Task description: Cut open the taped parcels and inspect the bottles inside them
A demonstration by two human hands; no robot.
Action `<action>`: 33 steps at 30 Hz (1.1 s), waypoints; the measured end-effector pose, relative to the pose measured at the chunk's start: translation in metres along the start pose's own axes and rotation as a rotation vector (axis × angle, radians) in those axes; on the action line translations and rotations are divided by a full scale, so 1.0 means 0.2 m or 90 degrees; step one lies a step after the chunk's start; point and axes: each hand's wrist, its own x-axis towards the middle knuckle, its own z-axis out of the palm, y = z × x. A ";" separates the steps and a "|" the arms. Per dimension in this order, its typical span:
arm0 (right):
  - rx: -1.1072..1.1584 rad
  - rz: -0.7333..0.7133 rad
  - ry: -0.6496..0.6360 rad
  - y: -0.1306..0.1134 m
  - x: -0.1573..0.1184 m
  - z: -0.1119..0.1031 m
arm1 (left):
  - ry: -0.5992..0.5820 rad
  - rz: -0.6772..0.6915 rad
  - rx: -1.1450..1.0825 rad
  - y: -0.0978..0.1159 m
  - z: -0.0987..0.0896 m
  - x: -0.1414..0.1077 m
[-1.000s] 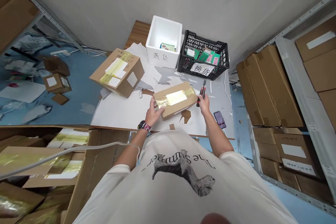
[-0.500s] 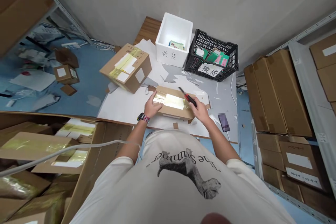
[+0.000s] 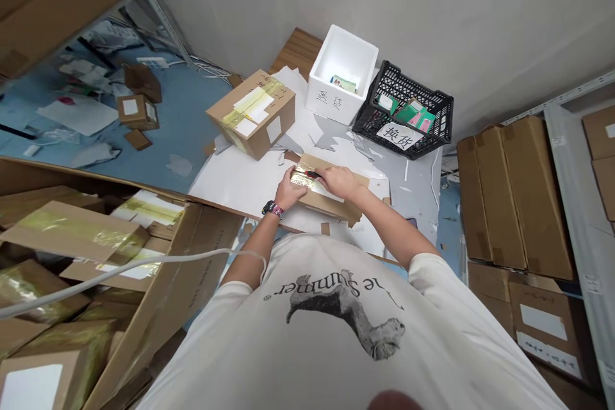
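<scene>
In front of me on the table lies a taped cardboard box (image 3: 353,210) with a white label on top. My left hand (image 3: 289,191) grips its left end, thumb on the top face and the other fingers over the far side. Wrapped in my right hand (image 3: 340,182) is a red and black utility knife (image 3: 312,174). Its front end points left and lies over the shiny tape at the box's left part, near my left fingers. Whether the blade is in the tape I cannot tell.
A larger taped carton (image 3: 254,112) stands behind on the left. Further back are a white foam box (image 3: 331,102) and a black crate (image 3: 408,134) holding green packets. A big open carton (image 3: 192,269) full of parcels is at lower left; shelves (image 3: 571,186) of boxes flank the right.
My right hand has moved left across the box with the knife, from its right end to the taped left part. My left hand stays on the box. The view has shifted somewhat.
</scene>
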 end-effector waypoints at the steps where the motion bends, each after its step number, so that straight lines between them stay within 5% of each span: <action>1: -0.002 -0.003 -0.003 -0.01 0.00 -0.01 | 0.000 -0.005 0.000 0.00 0.00 0.00; 25: -0.014 -0.009 0.000 -0.03 0.00 0.01 | 0.048 -0.019 -0.066 -0.01 0.02 -0.09; 33: -0.043 0.020 -0.043 0.03 -0.07 0.12 | 0.057 -0.040 -0.075 0.01 0.02 -0.12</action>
